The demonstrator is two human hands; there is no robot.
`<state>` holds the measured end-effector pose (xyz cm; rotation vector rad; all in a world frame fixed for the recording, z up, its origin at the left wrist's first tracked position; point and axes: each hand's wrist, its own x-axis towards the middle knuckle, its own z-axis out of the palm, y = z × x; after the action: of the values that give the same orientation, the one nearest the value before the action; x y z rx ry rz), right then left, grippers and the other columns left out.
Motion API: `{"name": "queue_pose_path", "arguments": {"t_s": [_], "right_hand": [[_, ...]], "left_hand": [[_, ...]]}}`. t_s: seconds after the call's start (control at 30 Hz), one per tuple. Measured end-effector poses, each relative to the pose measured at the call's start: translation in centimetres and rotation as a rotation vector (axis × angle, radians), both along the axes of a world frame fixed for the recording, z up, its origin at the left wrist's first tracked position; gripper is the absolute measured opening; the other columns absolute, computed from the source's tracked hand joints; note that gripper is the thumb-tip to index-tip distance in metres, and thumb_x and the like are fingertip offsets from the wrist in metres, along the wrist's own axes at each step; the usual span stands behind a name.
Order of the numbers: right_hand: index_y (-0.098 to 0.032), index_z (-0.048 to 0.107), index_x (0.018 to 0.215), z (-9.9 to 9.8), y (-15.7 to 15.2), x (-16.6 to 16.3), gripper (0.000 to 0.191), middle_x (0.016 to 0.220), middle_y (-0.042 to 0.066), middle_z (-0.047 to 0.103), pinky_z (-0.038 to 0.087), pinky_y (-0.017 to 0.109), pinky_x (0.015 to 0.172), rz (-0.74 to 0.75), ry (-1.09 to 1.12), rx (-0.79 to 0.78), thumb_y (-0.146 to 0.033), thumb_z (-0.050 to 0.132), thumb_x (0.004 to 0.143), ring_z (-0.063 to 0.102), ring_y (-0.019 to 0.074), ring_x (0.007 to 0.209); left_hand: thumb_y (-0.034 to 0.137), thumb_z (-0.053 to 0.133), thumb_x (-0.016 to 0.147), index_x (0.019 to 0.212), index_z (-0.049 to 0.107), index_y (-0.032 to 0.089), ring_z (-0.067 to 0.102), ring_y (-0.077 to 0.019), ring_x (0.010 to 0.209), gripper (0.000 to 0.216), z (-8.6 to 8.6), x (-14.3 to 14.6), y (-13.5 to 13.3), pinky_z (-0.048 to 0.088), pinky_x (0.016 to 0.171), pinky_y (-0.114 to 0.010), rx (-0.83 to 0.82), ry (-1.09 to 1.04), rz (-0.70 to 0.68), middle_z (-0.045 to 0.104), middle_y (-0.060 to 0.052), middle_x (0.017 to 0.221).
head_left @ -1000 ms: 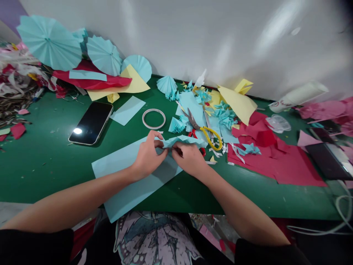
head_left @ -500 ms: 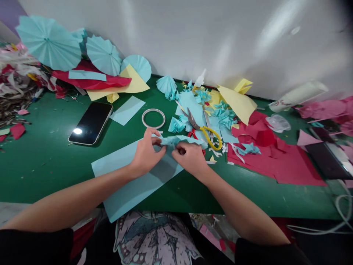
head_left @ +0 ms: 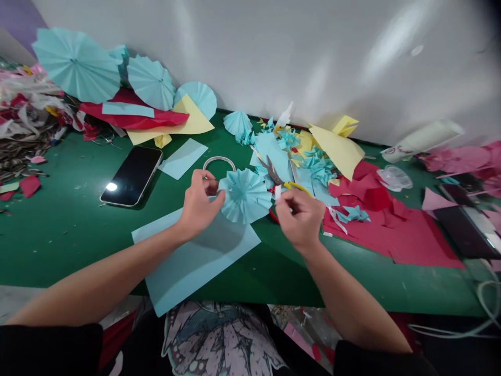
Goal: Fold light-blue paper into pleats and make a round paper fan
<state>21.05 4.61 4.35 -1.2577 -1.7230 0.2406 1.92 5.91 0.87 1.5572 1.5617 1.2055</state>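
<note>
A pleated light-blue paper rosette [head_left: 246,196] is held up at its left edge by my left hand [head_left: 200,201], thumb and fingers closed on it. To its right, my right hand [head_left: 299,215] pinches a small white strip [head_left: 278,192], likely paper or tape backing. Beneath the rosette lies a flat light-blue paper sheet [head_left: 188,266]. Behind it sits a roll of tape [head_left: 219,158], partly covered. Scissors with yellow handles [head_left: 274,171] lie behind my right hand, their handles mostly hidden. A bit of red handle [head_left: 273,216] shows between rosette and right hand.
On the left lies a phone [head_left: 132,176] beside a small blue paper [head_left: 183,157]. Larger pleated rosettes [head_left: 80,65] lean on the wall. Red paper [head_left: 415,237], yellow paper [head_left: 338,149] and a white roll [head_left: 422,141] are to the right. A glue bottle [head_left: 285,116] stands at the back.
The pleated blue paper has turned to show its round, fanned face. My right hand has moved right, off the paper, and now holds a small white strip.
</note>
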Motion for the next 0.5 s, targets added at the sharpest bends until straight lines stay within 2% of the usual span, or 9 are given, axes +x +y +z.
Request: {"name": "queue_pose_path", "arguments": {"t_s": [0.1,0.2,0.27,0.33,0.43,0.5], "right_hand": [[-0.020,0.045,0.053,0.1,1.3,1.0,0.016,0.043,-0.006,0.038,0.030,0.022,0.043,-0.194,0.079,-0.095,-0.017,0.048,0.068,0.034,0.0072,0.040],[-0.020,0.046,0.054,-0.2,2.5,1.8,0.015,0.046,-0.005,0.044,0.035,0.024,0.048,-0.277,0.008,-0.238,-0.020,0.053,0.067,0.042,0.0088,0.044],[-0.020,0.049,0.061,-0.6,3.0,2.2,0.009,0.051,-0.004,0.050,0.040,0.026,0.053,-0.285,-0.053,-0.270,-0.021,0.057,0.066,0.048,0.0111,0.048],[-0.020,0.052,0.068,-1.0,3.2,2.4,0.002,0.059,-0.001,0.055,0.043,0.028,0.058,-0.255,-0.110,-0.237,-0.018,0.053,0.068,0.053,0.0133,0.054],[-0.019,0.056,0.071,-1.5,3.3,2.5,0.012,0.072,0.005,0.061,0.046,0.031,0.066,-0.201,-0.228,-0.151,-0.013,0.045,0.072,0.058,0.0167,0.066],[-0.018,0.058,0.072,-1.7,3.2,2.4,0.020,0.079,0.008,0.064,0.046,0.034,0.072,-0.164,-0.292,-0.150,-0.011,0.040,0.074,0.060,0.0193,0.074]], "left_hand": [[0.021,0.058,0.073,0.089,0.034,0.021,0.058,-0.0096,0.068,0.029,0.2,-0.1,0.0,0.046,0.062,-0.024,0.014,-0.044,0.004,0.059,0.002,0.076],[0.023,0.059,0.074,0.090,0.035,0.021,0.059,-0.0101,0.071,0.029,0.2,-0.2,0.1,0.047,0.064,-0.025,0.009,-0.057,-0.007,0.060,0.001,0.079],[0.025,0.060,0.073,0.091,0.035,0.021,0.059,-0.0107,0.071,0.031,0.2,-0.2,0.1,0.047,0.064,-0.025,-0.011,-0.041,-0.023,0.061,0.001,0.079],[0.026,0.061,0.073,0.091,0.035,0.021,0.058,-0.0112,0.070,0.032,0.3,-0.2,0.1,0.047,0.062,-0.025,-0.040,-0.019,-0.046,0.062,0.000,0.080],[0.025,0.062,0.072,0.089,0.038,0.021,0.058,-0.0117,0.068,0.030,0.5,-0.2,0.1,0.046,0.061,-0.026,-0.070,0.017,-0.058,0.062,0.000,0.079],[0.024,0.062,0.072,0.086,0.040,0.020,0.058,-0.0122,0.070,0.027,0.6,-0.2,0.1,0.047,0.062,-0.027,-0.065,0.054,-0.058,0.061,0.000,0.079]]}}
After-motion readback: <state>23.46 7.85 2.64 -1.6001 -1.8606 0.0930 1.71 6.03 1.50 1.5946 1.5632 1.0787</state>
